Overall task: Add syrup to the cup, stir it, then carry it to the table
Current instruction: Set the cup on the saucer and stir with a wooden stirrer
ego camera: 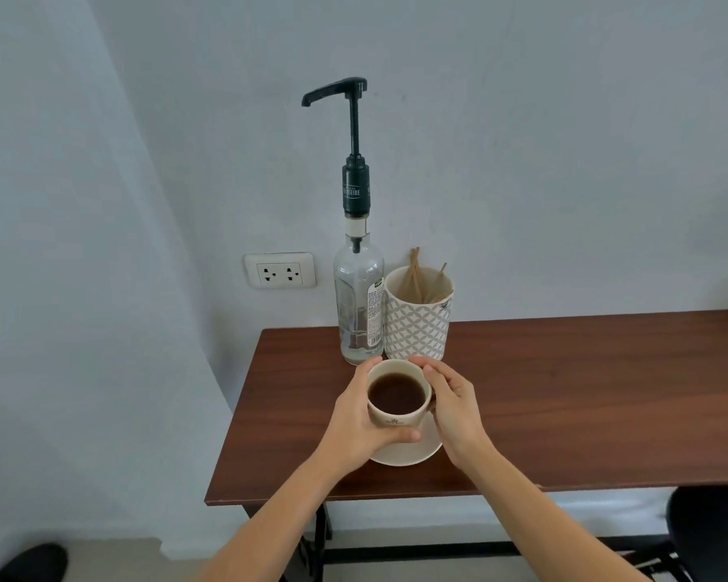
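A cream cup (396, 418) full of dark coffee stands on a cream saucer (412, 453) near the left end of a dark wooden table (564, 396). My left hand (360, 426) wraps the cup's left side, thumb across its front. My right hand (452, 403) cups the right side, fingers over the far rim. Just behind stands a clear glass syrup bottle (358, 304) with a tall black pump (352, 119), its spout pointing left. Beside the bottle, a patterned holder (417, 325) keeps several wooden stir sticks (417, 275).
A white wall rises directly behind the table, with a double power socket (280, 270) left of the bottle. The table's left edge lies close to the cup. A dark chair (711, 535) sits at the lower right; a black shoe-like shape (34, 562) lies on the floor at lower left.
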A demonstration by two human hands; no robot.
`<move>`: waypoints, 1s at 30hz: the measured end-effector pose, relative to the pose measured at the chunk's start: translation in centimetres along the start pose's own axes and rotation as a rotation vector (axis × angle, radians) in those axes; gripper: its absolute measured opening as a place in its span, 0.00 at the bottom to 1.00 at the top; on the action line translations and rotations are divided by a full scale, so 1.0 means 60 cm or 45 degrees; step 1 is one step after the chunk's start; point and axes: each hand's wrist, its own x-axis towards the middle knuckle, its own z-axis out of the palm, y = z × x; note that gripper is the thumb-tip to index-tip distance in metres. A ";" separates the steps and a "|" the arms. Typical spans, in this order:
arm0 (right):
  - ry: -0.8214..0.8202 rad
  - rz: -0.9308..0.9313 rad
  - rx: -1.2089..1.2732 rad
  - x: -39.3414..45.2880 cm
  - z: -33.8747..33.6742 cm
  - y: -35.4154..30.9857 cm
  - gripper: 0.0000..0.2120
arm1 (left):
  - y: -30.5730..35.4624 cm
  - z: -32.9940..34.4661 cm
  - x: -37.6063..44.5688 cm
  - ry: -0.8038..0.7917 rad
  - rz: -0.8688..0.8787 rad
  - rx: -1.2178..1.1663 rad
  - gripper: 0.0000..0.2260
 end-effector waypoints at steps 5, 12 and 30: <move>0.304 -0.251 -0.237 0.049 -0.017 -0.048 0.05 | 0.007 0.005 -0.008 -0.008 -0.063 0.057 0.48; -0.034 -0.387 -0.984 0.157 -0.042 -0.168 0.05 | -0.017 0.015 -0.021 0.081 -0.055 0.080 0.49; -0.190 -0.421 -0.932 0.212 -0.023 -0.295 0.04 | -0.023 0.013 -0.024 0.085 -0.047 0.062 0.51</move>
